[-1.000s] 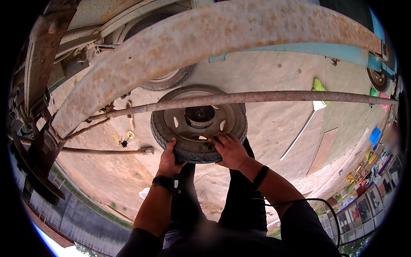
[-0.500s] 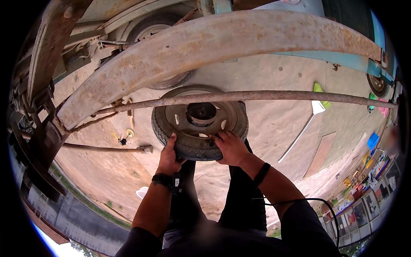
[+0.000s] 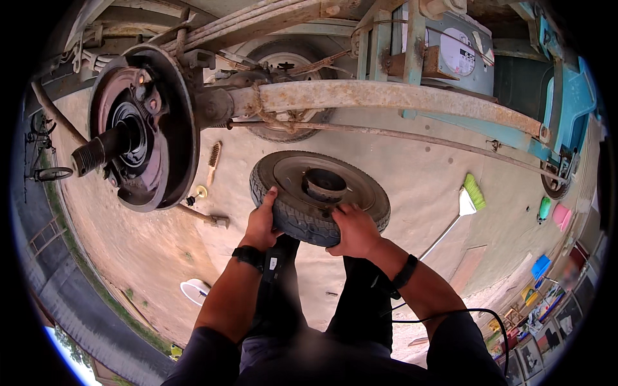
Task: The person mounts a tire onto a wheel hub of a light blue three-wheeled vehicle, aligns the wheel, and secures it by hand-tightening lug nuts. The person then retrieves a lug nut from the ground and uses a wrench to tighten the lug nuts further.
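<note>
Left hand [image 3: 262, 222]: raised ahead of the body, palm pressed forward, thumb pointing up, fingers curled out of sight.
Right hand [image 3: 353, 230]: level with the left, back of the hand toward the camera, fingers spread and curled over the far side.
Left wrist: 1 black watch; forearm bare, rising from the lower edge.
Right wrist: 1 dark band; forearm bare, angled inward.
Upper arms: dark sleeves.
Legs: 2, in dark trousers, between the forearms.

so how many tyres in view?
3: one tyre held by the left hand and right hand, one mounted behind the axle, one partly visible far right. Others may be hidden.
</note>
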The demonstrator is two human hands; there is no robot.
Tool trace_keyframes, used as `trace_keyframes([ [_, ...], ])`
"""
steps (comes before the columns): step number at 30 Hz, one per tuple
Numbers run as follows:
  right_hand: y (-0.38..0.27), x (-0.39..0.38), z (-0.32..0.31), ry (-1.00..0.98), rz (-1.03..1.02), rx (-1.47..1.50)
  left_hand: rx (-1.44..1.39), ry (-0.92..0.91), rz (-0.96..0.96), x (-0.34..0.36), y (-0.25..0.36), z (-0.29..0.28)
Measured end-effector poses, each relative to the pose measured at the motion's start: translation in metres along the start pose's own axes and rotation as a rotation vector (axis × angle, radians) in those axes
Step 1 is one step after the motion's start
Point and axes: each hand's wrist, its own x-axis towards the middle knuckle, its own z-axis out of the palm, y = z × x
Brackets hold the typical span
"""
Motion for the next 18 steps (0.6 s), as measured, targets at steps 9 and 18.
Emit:
trace_keyframes([
  [9,-0.147,-0.063,-0.111,-0.056,-0.013,-0.035,-0.207,-0.006,0.053,-0.096,-0.048,-0.103],
  [18,-0.316,-0.148,-0.234,-0.151,-0.219,-0.023,-0.665,-0.571,0.382,-0.056,-0.126,-0.145],
])
